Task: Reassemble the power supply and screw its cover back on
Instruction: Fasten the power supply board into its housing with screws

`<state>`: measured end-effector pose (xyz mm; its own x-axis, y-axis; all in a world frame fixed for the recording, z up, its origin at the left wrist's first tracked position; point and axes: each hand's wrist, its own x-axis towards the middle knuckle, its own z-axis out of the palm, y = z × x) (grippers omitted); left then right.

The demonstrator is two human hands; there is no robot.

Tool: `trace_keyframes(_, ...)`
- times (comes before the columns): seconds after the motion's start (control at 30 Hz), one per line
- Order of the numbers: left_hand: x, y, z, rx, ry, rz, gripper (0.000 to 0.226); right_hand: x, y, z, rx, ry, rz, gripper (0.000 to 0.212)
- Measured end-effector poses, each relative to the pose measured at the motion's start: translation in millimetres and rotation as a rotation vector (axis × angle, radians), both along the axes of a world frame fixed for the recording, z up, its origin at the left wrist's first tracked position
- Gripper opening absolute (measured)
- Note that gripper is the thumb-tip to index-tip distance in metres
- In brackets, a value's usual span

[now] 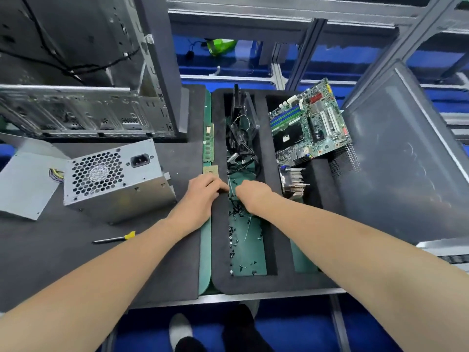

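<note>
The grey power supply (114,179) stands on the black mat at the left, fan grille and socket facing me, wires showing at its left side. Its flat metal cover (24,184) lies beside it on the left. A screwdriver with a yellow collar (115,238) lies in front of it. Several black screws (236,240) are scattered in the foam tray's green-floored slot (253,260). My left hand (203,191) rests on the tray's left rim, fingers curled. My right hand (253,196) reaches down into the slot among the screws, fingertips pinched and hidden; what they hold cannot be seen.
An open computer case (83,107) stands at the back left. The tray also holds black cables (241,143), a motherboard (307,123) and a heatsink (294,181). A RAM stick (208,143) and a CPU (210,170) lie by the tray's left rim. A grey side panel (406,153) leans at the right.
</note>
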<state>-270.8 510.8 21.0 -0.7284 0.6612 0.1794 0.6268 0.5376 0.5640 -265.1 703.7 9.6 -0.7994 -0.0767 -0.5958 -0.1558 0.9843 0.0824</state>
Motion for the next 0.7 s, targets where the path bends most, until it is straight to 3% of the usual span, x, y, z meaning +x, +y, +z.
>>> trace_keyframes(0.37,3.0,0.5,2.0,-0.007,0.007,0.008,0.032,-5.6,0.5,-7.9,0.122,-0.175,0.215,0.039)
trace_keyframes(0.47,3.1,0.6,2.3,-0.02,-0.001,0.005,0.033,-12.1,-2.2,2.3,0.146,-0.228,0.264,0.032)
trace_keyframes(0.6,2.5,0.3,0.4,-0.03,-0.013,0.005,0.036,-31.2,0.6,19.1,0.153,-0.203,0.266,0.005)
trace_keyframes(0.7,2.2,0.2,-1.0,-0.034,-0.016,0.008,0.037,-42.3,5.5,26.3,0.122,-0.167,0.23,0.015)
